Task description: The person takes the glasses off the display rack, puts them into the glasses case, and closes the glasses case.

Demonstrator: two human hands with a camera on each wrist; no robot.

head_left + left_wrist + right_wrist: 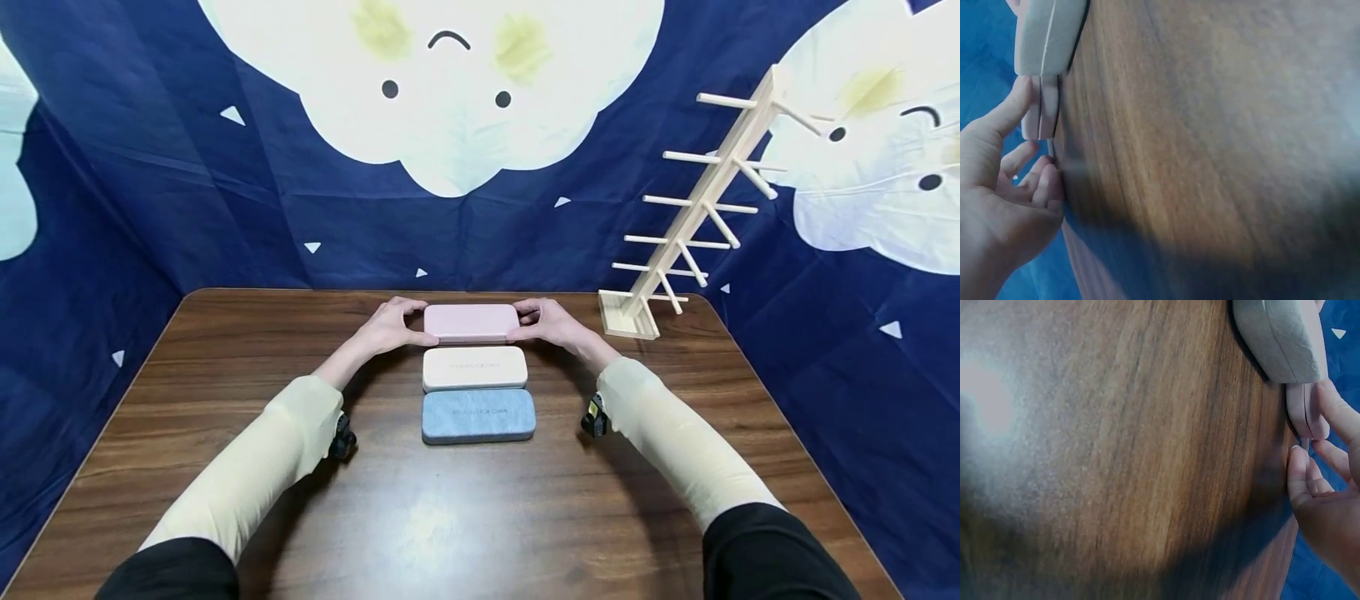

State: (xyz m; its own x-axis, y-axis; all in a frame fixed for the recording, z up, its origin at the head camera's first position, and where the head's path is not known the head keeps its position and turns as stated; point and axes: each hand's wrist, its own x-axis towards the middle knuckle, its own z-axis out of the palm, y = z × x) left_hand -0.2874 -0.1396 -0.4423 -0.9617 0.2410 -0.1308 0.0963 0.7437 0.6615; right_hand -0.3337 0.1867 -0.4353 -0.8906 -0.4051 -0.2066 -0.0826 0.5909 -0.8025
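Three glasses cases are lined up front to back on the table. The pink glasses case is farthest, the white glasses case is in the middle, and the blue glasses case is nearest. My left hand pinches the left end of the pink case, its thumb at the near side and fingers toward the back. At the opposite end, my right hand grips it the same way. In the left wrist view the pink case's end shows by the thumb; its far side is hidden.
A wooden peg rack stands, leaning in view, at the table's back right corner. The brown wooden table ends just behind the pink case. A dark blue cloth with white clouds hangs behind it.
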